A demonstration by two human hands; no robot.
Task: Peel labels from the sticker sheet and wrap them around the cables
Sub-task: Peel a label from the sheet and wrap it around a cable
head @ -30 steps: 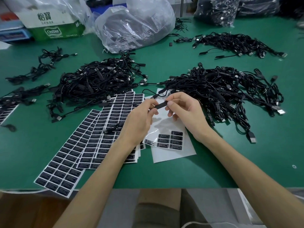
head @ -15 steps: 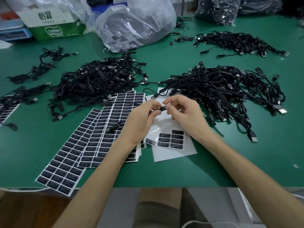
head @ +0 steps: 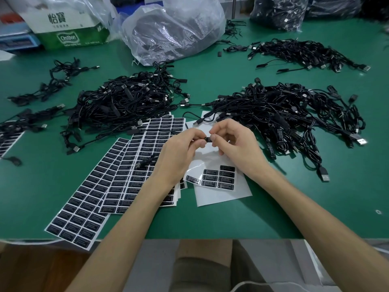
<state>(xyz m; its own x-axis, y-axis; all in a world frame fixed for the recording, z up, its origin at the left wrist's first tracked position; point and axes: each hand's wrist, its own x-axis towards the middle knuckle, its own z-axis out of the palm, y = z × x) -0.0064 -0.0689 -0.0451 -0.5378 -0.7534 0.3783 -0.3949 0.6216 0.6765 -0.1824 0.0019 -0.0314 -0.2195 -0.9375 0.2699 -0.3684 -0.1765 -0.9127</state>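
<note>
Closer: left grip (head: 179,152), right grip (head: 235,146), tight on label (head: 208,139) above "LED CONTROLLER" sheet (head: 207,163).

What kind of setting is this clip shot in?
Likely a small assembly or packing workbench: heaps of identical black cables on a green table, sheets of printed labels, and bagged stock behind.

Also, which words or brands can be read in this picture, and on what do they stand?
"怡寶": white top of the carton.
"Cestbon": green band of the same carton.
"LED CONTROLLER": black labels on the nearly used sheet; smaller lines blurred.
Labels on the full sheets: too blurred to read.
</note>
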